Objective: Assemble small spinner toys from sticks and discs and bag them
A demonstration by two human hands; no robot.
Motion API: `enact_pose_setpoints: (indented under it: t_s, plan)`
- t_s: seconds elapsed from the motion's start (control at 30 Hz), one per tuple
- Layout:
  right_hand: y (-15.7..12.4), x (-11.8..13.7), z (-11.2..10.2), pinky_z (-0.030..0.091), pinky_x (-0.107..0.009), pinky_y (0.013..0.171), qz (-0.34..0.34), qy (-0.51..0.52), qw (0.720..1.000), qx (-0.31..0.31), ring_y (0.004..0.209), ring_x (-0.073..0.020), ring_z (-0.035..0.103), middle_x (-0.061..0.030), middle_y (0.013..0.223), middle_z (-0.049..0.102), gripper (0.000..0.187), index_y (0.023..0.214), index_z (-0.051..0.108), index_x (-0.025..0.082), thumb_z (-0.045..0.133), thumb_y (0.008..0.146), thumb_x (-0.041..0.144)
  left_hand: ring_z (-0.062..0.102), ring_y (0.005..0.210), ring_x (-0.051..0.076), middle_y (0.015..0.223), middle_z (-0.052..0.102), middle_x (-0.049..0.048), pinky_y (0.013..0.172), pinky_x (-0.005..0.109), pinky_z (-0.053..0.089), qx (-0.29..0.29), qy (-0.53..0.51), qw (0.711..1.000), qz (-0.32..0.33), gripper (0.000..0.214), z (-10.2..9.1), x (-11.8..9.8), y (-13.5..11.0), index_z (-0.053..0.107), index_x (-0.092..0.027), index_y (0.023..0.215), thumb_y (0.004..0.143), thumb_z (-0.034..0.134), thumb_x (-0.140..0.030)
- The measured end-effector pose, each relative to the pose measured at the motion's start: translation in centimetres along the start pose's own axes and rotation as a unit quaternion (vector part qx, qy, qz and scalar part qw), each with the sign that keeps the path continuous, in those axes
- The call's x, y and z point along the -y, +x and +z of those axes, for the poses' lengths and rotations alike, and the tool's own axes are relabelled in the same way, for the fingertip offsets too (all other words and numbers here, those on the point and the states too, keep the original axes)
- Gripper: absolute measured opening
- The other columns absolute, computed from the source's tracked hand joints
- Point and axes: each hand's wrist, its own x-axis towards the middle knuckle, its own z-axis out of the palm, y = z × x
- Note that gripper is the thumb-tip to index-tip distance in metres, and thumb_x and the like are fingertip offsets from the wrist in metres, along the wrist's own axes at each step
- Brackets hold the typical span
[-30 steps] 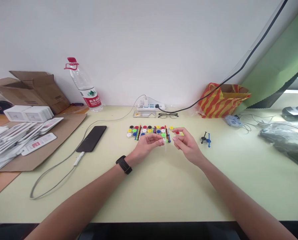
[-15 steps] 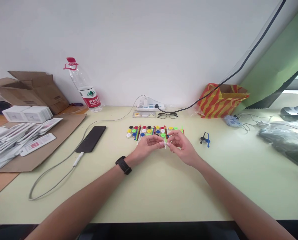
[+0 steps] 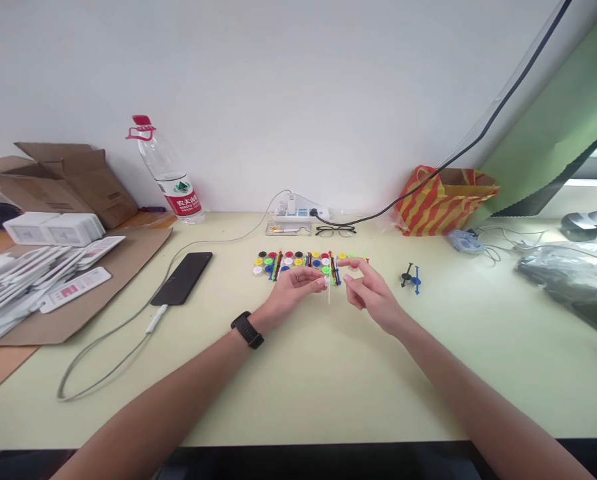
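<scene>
At the fingertips of my left hand [image 3: 296,291], thumb and finger pinch a white piece [image 3: 329,293]; my right hand [image 3: 373,295] hovers just beside it, thumb and forefinger spread, nothing visible between them. A weak pinch or stray nudge could drop it among the coloured discs [image 3: 317,255] beyond. It looks thin, roughly upright, details too small to read.

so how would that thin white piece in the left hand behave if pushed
The thin white piece is probably light, being so slim. It looks fairly stiff, since it runs straight. With its lower end free of the left hand, it may tilt or turn when pushed there.
</scene>
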Motion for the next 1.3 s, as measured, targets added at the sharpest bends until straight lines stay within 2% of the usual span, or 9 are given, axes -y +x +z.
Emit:
enact_pose_setpoints:
  t_s: [0.13,0.27,0.67,0.83,0.93,0.97,1.03,1.13,1.3]
  plan:
    - [0.5,-0.4,-0.2,0.036,-0.027,0.054,-0.056,0.001,0.998,-0.036,0.058,-0.013,0.042,0.0065,0.067,0.048,0.039,0.124,0.051,0.028,0.064,0.095,0.049,0.072,0.09,0.02,0.096,0.076,0.008,0.094,0.04,0.056,0.008,0.002,1.0,-0.004,0.033,-0.1,0.1,0.0,0.075,-0.014,0.099,0.078,0.088,-0.036]
    - [0.8,-1.4,0.1,0.043,-0.028,0.058,-0.083,-0.052,0.994,-0.037,0.063,-0.0127,0.049,0.0004,0.09,0.061,0.041,0.125,0.048,0.028,0.067,0.093,0.047,0.072,0.091,0.019,0.097,0.076,0.0075,0.095,0.039,0.056,0.024,0.005,1.0,-0.008,0.031,-0.1,0.2,0.0,0.075,-0.014,0.1,0.079,0.087,-0.034]
    - [0.6,-1.8,0.4,0.052,-0.033,0.064,-0.063,-0.079,0.995,-0.02,0.068,-0.0146,0.06,-0.0019,0.1,0.065,0.041,0.129,0.046,0.029,0.064,0.095,0.042,0.072,0.094,0.021,0.098,0.076,0.0077,0.088,0.036,0.057,0.046,0.016,0.999,-0.018,0.029,0.1,0.1,-0.3,0.075,-0.016,0.102,0.082,0.084,-0.036]
    - [0.7,-1.5,0.5,0.052,-0.033,0.064,-0.062,-0.07,0.993,-0.065,0.067,-0.0143,0.059,-0.0032,0.105,0.066,0.041,0.127,0.048,0.028,0.066,0.093,0.044,0.072,0.09,0.02,0.098,0.075,0.0082,0.086,0.035,0.058,0.033,0.022,0.999,-0.02,0.031,0.0,-0.1,-0.2,0.075,-0.016,0.102,0.081,0.085,-0.037]
    - [0.6,-0.8,0.2,0.052,-0.032,0.064,-0.044,-0.002,0.995,-0.093,0.068,-0.0136,0.059,-0.0045,0.116,0.066,0.046,0.129,0.047,0.03,0.069,0.092,0.044,0.072,0.087,0.019,0.097,0.075,0.0083,0.087,0.036,0.057,0.021,0.021,0.999,-0.017,0.032,-0.1,0.0,-0.1,0.076,-0.016,0.102,0.08,0.085,-0.038]
    - [0.5,-0.4,0.0,0.051,-0.031,0.061,-0.027,0.036,0.996,-0.08,0.065,-0.0133,0.058,-0.0034,0.111,0.068,0.045,0.13,0.047,0.031,0.066,0.093,0.046,0.072,0.088,0.019,0.097,0.076,0.0085,0.088,0.036,0.057,0.02,0.022,0.999,-0.016,0.032,-0.1,0.1,-0.1,0.076,-0.016,0.101,0.08,0.086,-0.038]
    - [0.2,0.3,-0.5,0.044,-0.028,0.052,0.015,0.112,0.993,-0.018,0.052,-0.0128,0.05,0.0016,0.082,0.067,0.037,0.128,0.049,0.03,0.056,0.098,0.049,0.072,0.088,0.019,0.098,0.076,0.0088,0.089,0.036,0.057,0.016,0.023,0.999,-0.014,0.033,-0.1,0.2,-0.1,0.076,-0.015,0.101,0.079,0.086,-0.038]
    - [-0.1,1.1,-1.1,0.029,-0.026,0.044,0.038,0.167,0.985,0.038,0.043,-0.0123,0.033,0.0076,0.051,0.047,0.03,0.118,0.056,0.027,0.048,0.101,0.05,0.072,0.088,0.019,0.099,0.075,0.0089,0.088,0.036,0.057,0.005,0.021,1.0,-0.013,0.033,-0.2,0.2,-0.1,0.075,-0.015,0.1,0.079,0.086,-0.038]
    - [0.4,0.3,-0.8,0.038,-0.027,0.05,-0.005,0.09,0.995,-0.042,0.052,-0.0112,0.045,0.003,0.074,0.059,0.032,0.113,0.058,0.026,0.064,0.093,0.05,0.071,0.087,0.018,0.098,0.075,0.008,0.089,0.036,0.056,0.007,0.013,1.0,-0.013,0.033,-0.1,0.2,0.0,0.075,-0.015,0.1,0.079,0.086,-0.038]
